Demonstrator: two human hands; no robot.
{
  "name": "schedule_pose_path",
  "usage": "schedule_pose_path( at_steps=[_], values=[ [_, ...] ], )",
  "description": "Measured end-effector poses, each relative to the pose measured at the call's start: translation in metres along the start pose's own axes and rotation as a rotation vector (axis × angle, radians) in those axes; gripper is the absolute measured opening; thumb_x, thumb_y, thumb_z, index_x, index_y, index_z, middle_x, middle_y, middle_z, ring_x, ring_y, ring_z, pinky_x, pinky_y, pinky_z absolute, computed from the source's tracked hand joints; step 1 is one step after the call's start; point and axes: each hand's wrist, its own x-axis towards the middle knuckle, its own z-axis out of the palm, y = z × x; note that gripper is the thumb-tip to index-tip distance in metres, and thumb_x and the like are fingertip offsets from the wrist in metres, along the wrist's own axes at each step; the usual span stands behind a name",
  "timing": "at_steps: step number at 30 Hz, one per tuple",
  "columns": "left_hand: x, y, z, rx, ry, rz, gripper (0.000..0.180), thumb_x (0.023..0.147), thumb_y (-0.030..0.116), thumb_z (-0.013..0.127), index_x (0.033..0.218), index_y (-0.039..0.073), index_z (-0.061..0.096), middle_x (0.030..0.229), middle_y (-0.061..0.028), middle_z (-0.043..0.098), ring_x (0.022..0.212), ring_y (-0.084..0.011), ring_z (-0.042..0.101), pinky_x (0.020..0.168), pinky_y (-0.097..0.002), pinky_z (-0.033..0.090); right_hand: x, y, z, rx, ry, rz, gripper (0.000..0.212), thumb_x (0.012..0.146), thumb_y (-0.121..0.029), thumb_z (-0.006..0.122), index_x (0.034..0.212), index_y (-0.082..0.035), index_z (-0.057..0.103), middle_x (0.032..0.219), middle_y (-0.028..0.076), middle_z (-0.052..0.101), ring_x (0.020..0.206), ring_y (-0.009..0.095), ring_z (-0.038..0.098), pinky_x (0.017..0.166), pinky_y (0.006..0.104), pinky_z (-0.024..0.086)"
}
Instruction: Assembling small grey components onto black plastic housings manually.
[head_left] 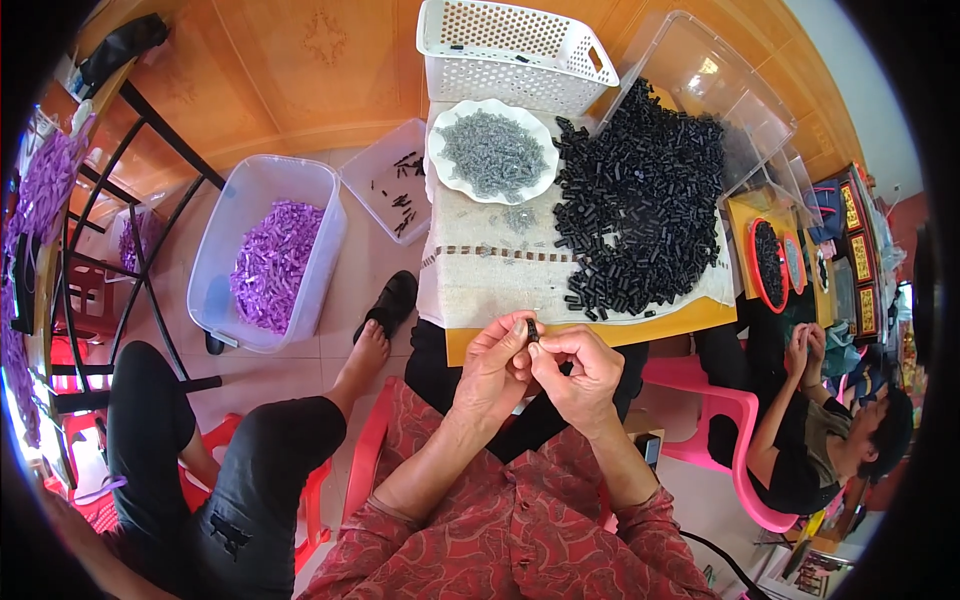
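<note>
Close together at the table's front edge, my left hand (492, 362) and my right hand (577, 368) pinch one small black tube-like piece (532, 329) between thumbs and fingertips. Its exact kind is too small to make out, and fingers cover part of it. Beyond my hands, to the right, a large heap of short black tubular pieces (645, 205) lies on a pale cloth (480, 285). A white scalloped plate (437, 170) at the cloth's far left holds many small clear grey pieces, and a few more lie loose in front of it.
A white perforated basket (500, 80) stands behind the plate, and a clear plastic bin (735, 75) leans behind the heap. Left on the floor, a translucent tub (215, 260) holds purple pieces beside a shallow tray (385, 215). People sit on both sides; the right one (840, 440) works over red-rimmed bowls.
</note>
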Motion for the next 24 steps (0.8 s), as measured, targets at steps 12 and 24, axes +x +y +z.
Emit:
schedule_pose_path(
  at_steps=[12, 24],
  values=[
    [0.0003, -0.0032, -0.0002, -0.059, 0.069, -0.034, 0.017, 0.093, 0.011, 0.060, 0.108, 0.004, 0.063, 0.096, -0.0062, 0.067, 0.058, -0.0021, 0.047, 0.050, -0.0149, 0.039, -0.0048, 0.0069, 0.0028, 0.015, -0.006, 0.033, 0.013, 0.075, 0.005, 0.071, 0.081, 0.000, 0.061, 0.078, 0.010, 0.067, 0.062, 0.009, 0.063, 0.052, 0.0225, 0.051],
    [0.0013, -0.0062, -0.0006, -0.028, 0.055, 0.004, 0.017, 0.094, 0.011, 0.059, 0.108, 0.003, 0.062, 0.096, -0.0072, 0.067, 0.058, -0.0015, 0.047, 0.051, -0.0145, 0.039, -0.0040, 0.0062, 0.0054, -0.022, 0.021, -0.018, 0.013, 0.075, 0.006, 0.070, 0.083, 0.001, 0.061, 0.081, 0.012, 0.067, 0.068, 0.013, 0.067, 0.057, 0.0237, 0.055]
  ],
)
